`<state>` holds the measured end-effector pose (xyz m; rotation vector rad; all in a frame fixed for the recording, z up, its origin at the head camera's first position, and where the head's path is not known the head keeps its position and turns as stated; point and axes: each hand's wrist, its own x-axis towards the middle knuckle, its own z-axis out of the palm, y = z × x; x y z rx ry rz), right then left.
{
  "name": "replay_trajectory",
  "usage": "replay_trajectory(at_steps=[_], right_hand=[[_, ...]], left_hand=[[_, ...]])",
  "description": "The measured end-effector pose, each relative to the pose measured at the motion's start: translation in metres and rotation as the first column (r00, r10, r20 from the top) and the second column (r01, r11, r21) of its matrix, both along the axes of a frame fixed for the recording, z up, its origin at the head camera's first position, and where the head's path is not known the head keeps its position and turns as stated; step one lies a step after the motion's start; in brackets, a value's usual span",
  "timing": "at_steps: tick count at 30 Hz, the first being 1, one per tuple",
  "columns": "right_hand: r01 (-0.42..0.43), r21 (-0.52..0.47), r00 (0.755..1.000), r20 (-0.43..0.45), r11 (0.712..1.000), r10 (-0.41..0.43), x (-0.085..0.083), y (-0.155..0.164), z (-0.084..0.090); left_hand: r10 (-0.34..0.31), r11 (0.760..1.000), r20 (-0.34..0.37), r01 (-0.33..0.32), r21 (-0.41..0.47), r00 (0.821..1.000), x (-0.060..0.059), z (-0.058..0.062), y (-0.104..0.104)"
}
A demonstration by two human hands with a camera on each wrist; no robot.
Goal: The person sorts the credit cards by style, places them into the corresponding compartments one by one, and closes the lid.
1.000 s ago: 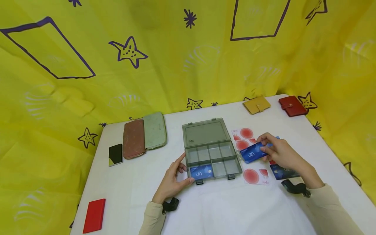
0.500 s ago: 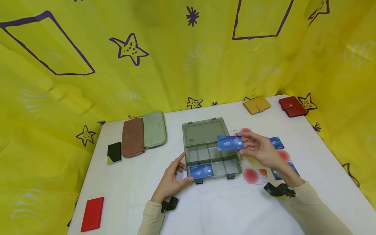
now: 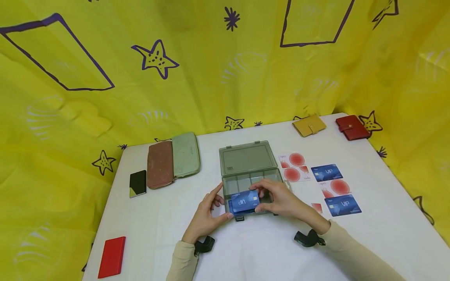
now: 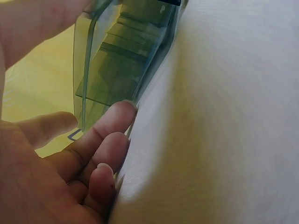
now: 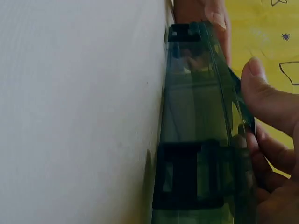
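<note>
Between my right thumb and fingers, a blue VIP card is pinched. My right hand holds it over the front-left compartment of a translucent grey-green divided box, slightly tilted. Beneath it, another blue card lies in that compartment, mostly covered. My left hand rests at the box's left side, thumb at the front corner and index finger along the side wall. The other left fingers curl loosely beside the box in the left wrist view. The box lid lies back, unlatched.
Right of the box lie blue VIP cards and red-and-white cards. Yellow and red wallets lie at the back right. Brown and green wallets, a black booklet and a red booklet lie left.
My right hand has carried the blue card leftward from the cards on the right, across the box, and down over the front-left compartment. My left hand has stayed at the box's side.
</note>
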<state>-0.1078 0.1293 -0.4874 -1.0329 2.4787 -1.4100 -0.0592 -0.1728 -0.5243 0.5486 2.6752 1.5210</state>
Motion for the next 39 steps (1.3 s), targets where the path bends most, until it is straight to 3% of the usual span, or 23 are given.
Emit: replay_trajectory(at_steps=[5, 13, 17, 22, 26, 31, 34, 39], right_hand=[[-0.007, 0.060, 0.996, -0.090, 0.998, 0.013, 0.006, -0.008, -0.002], [0.028, 0.121, 0.998, -0.059, 0.992, -0.021, 0.008, 0.001, 0.003], [0.067, 0.100, 0.997, -0.037, 0.993, -0.064, -0.003, 0.026, 0.009], [0.160, 0.109, 0.986, -0.058, 0.981, -0.154, -0.027, 0.088, 0.019], [0.263, 0.183, 0.965, -0.056, 0.947, -0.257, -0.046, 0.147, 0.023], [0.300, 0.367, 0.936, 0.065, 0.881, -0.346, -0.064, 0.203, 0.018], [0.282, 0.440, 0.926, 0.107, 0.853, -0.361, -0.071, 0.221, 0.010], [0.276, 0.497, 0.931, 0.074, 0.822, -0.357, -0.077, 0.231, 0.003]], left_hand=[[0.001, 1.000, -0.001, -0.001, 0.005, 1.000, 0.001, 0.002, -0.001], [-0.007, 1.000, -0.009, 0.007, 0.017, 1.000, 0.001, -0.001, 0.001], [-0.009, 1.000, -0.003, 0.009, 0.018, 1.000, 0.000, -0.001, 0.003], [-0.013, 1.000, 0.010, 0.013, 0.015, 1.000, -0.001, 0.000, 0.003], [-0.009, 1.000, 0.014, 0.009, 0.011, 1.000, -0.001, -0.001, 0.002], [-0.003, 1.000, 0.015, 0.003, 0.016, 1.000, -0.001, 0.001, 0.000], [-0.002, 1.000, 0.014, 0.002, 0.014, 1.000, 0.000, 0.003, 0.000], [-0.001, 1.000, 0.023, 0.000, 0.016, 1.000, 0.001, 0.004, 0.000]])
